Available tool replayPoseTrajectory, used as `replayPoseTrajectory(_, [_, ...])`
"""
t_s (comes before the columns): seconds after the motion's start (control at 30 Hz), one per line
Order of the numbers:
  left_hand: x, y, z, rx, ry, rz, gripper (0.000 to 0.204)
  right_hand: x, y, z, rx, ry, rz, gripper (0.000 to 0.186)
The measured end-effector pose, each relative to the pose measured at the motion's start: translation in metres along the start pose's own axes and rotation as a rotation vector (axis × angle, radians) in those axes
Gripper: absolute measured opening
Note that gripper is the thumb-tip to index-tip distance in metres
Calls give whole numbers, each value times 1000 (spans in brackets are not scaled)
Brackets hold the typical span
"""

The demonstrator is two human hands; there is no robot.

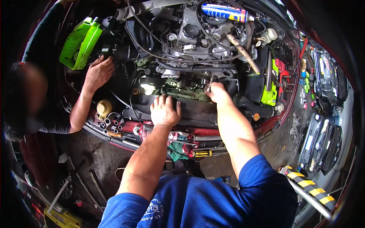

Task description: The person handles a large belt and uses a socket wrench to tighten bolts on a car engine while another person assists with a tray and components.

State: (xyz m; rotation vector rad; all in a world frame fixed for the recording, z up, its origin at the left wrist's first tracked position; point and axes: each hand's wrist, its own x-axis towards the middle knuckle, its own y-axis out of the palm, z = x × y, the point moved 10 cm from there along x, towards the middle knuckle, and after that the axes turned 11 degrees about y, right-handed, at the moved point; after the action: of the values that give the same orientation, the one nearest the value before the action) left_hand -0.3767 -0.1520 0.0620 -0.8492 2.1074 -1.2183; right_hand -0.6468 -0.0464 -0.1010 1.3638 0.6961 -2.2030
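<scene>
I lean over an open car engine bay [197, 41]. My left hand [164, 111] lies flat, fingers spread, on the black front panel [197, 110] of the bay and holds nothing. My right hand [216, 92] reaches deeper toward the engine and grips a small metal tool [210, 80] that points up into the belt and pulley area. A co-worker's hand [99, 73] at the left rests on a black part beside a bright green cover [80, 43].
A blue spray can [225, 12] and a wooden-handled tool [243, 53] lie on top of the engine. Sockets, a yellow-handled screwdriver [201, 153] and rags sit along the red front rail. A green power tool [270, 91] rests at the right. Parked cars stand far right.
</scene>
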Motion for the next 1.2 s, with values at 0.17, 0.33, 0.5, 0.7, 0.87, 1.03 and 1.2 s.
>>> replayPoseTrajectory(0.17, [1, -5, 1, 16, 28, -97, 40, 5, -4, 1, -89, -18, -71, 4])
replayPoseTrajectory(0.33, [-4, -10, 3, -20, 14, -104, 41, 25, -13, 9, -166, -198, -57, 9])
replayPoseTrajectory(0.5, [-12, -5, 12, -56, -16, -49, 43, 2, -4, -15, 82, -90, -67, 18])
replayPoseTrajectory(0.7, [-9, -14, 11, -79, 38, -106, 43, 13, 8, -18, 342, -57, 118, 14])
replayPoseTrajectory(0.87, [-3, -10, 3, -68, 35, -72, 43, 18, -11, -15, 355, -157, 57, 13])
replayPoseTrajectory(1.03, [1, -9, -11, -55, 38, -16, 44, 14, -20, -11, 364, -110, 144, 11])
replayPoseTrajectory(1.2, [-8, -19, -4, 49, 18, -73, 41, -6, 10, -25, 777, 96, 226, 13])
